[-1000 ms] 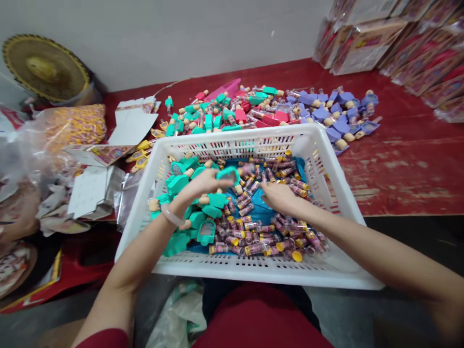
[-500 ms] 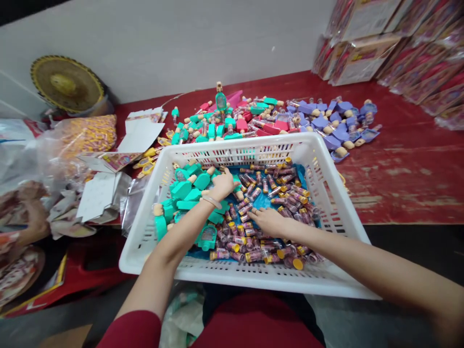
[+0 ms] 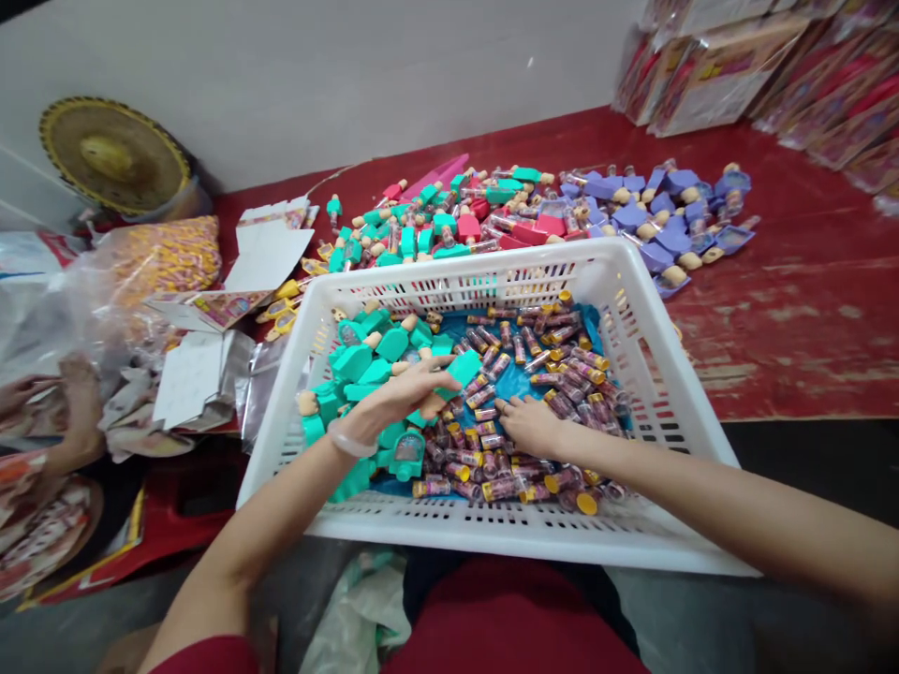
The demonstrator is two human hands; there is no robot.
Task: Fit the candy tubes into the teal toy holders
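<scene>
Teal toy piece [image 3: 462, 369] pinched in left hand [image 3: 404, 393], right hand [image 3: 530, 423] beside, on tubes [image 3: 562, 374]

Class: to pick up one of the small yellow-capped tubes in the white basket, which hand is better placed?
Right hand: it rests on the yellow-capped tubes; the left hand is over the teal holders.
</scene>
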